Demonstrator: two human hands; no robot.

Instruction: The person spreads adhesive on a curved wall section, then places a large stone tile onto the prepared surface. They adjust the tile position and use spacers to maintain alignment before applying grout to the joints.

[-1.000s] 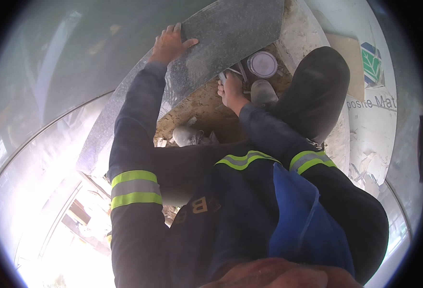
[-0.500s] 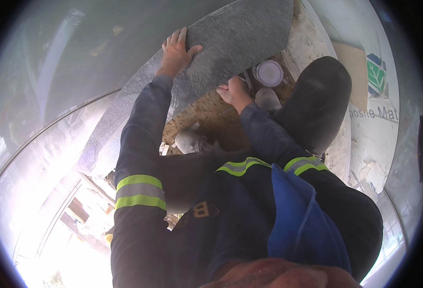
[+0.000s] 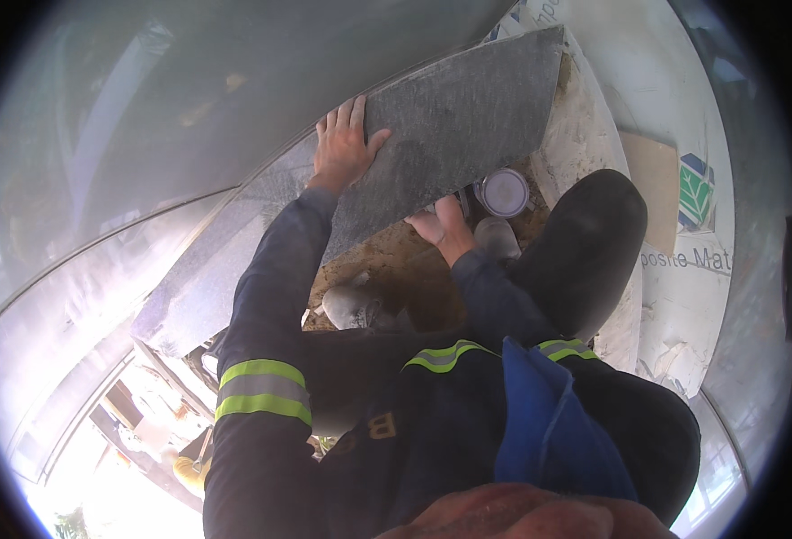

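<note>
A large dark grey stone-like slab (image 3: 468,112) stretches across the picture in front of me, its surface dusty and lighter toward the left. My left hand (image 3: 347,148) lies open on its upper face, fingers stretched to the far edge and thumb apart. At the slab's near edge is my right hand (image 3: 445,229), gripping from below; its thumb points left and its fingertips are hidden by the slab. Just right of that hand stands a round can with a pale lid (image 3: 505,192).
My shoes (image 3: 347,306) rest on dusty brown ground beneath the slab. A smooth grey panel (image 3: 189,108) rises along the far left. On the right are a printed white sheet (image 3: 683,305) and a tan board piece (image 3: 647,189). Timber pieces (image 3: 176,377) lie at lower left.
The slab and both hands sit lower in the picture, and its far right corner has come into view. My right hand has turned, its fingers now reaching under the edge.
</note>
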